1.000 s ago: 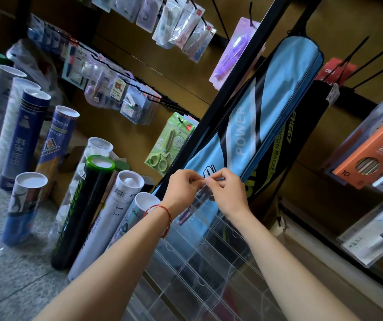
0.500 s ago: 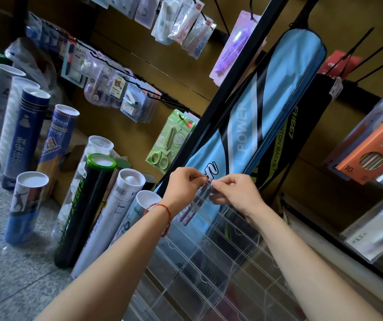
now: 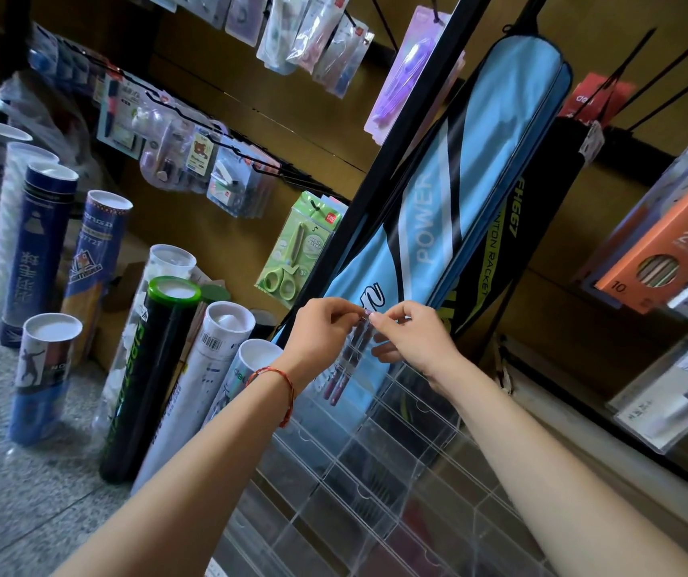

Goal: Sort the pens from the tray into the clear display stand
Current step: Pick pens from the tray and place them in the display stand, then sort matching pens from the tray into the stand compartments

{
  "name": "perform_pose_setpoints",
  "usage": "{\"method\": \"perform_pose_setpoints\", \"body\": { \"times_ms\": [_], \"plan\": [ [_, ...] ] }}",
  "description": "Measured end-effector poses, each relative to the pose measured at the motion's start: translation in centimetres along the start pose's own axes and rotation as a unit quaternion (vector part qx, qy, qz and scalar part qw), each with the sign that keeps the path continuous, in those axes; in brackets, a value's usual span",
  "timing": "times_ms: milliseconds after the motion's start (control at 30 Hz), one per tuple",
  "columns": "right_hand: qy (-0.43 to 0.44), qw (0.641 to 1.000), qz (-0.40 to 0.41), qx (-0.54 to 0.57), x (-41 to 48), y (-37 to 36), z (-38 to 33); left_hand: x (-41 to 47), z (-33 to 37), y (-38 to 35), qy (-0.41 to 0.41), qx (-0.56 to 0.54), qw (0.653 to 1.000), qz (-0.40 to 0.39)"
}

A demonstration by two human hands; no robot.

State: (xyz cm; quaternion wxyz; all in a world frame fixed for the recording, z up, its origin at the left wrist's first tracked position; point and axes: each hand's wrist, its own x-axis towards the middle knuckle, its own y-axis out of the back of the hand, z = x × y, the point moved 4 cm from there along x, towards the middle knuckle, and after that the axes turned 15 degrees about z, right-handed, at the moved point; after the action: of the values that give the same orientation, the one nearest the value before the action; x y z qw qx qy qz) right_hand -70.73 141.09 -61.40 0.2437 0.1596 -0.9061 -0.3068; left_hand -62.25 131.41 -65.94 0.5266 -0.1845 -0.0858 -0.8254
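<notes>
Standing beside the clear display stand [image 3: 375, 472], shuttlecock tubes [image 3: 146, 389] crowd speckled floor [image 3: 21, 493].

"POWER", white capitals, along light blue racket bag [image 3: 450, 193], centre. "FH667" and partial "NTON RACKET", yellow-green, on black racket bag [image 3: 538, 210] just right of it. "28" and "10" on orange box [image 3: 667, 243], right shelf. "deli" on white tube [image 3: 238, 376], near left. Chinese characters on dark blue tube [image 3: 30, 251], far left; not transcribed. Green lettering on black tube [image 3: 146, 368] illegible.
</notes>
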Motion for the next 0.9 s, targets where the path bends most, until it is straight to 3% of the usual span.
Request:
{"method": "perform_pose_setpoints", "body": {
  "times_ms": [233, 367, 433, 500, 567, 633, 733, 800, 900],
  "plan": [
    [-0.008, 1.000, -0.022, -0.012, -0.7, 0.5, -0.7, -0.1, -0.8, 0.3, 0.041, 0.003, 0.997, -0.061],
    [0.090, 0.983, 0.131, -0.095, -2.1, 3.1, -2.4, -0.7, -1.6, 4.2, 0.060, 0.029, 0.997, -0.036],
    [0.157, 0.964, 0.209, -0.043, -4.4, 3.6, -3.7, -1.4, -2.4, 7.8, 0.059, 0.071, 0.996, -0.021],
    [0.234, 0.945, 0.225, 0.038, -7.9, 2.5, -5.0, -2.8, -3.3, 11.7, 0.065, 0.114, 0.991, -0.029],
    [0.275, 0.949, 0.130, 0.079, -12.0, -0.5, -5.8, -5.0, -4.3, 15.6, 0.089, 0.171, 0.980, -0.054],
    [0.264, 0.960, -0.079, 0.047, -16.5, -5.6, -5.3, -7.9, -5.8, 19.1, 0.114, 0.260, 0.954, -0.099],
    [0.237, 0.906, -0.350, -0.033, -24.2, -13.0, -2.4, -13.7, -9.0, 23.7, 0.169, 0.368, 0.893, -0.198],
    [0.209, 0.869, -0.441, -0.081, -28.5, -16.4, 0.4, -17.6, -11.0, 25.8, 0.176, 0.430, 0.846, -0.262],
    [0.182, 0.820, -0.514, -0.173, -31.9, -20.4, 5.3, -23.1, -13.6, 28.0, 0.166, 0.508, 0.775, -0.338]
  ]
}}
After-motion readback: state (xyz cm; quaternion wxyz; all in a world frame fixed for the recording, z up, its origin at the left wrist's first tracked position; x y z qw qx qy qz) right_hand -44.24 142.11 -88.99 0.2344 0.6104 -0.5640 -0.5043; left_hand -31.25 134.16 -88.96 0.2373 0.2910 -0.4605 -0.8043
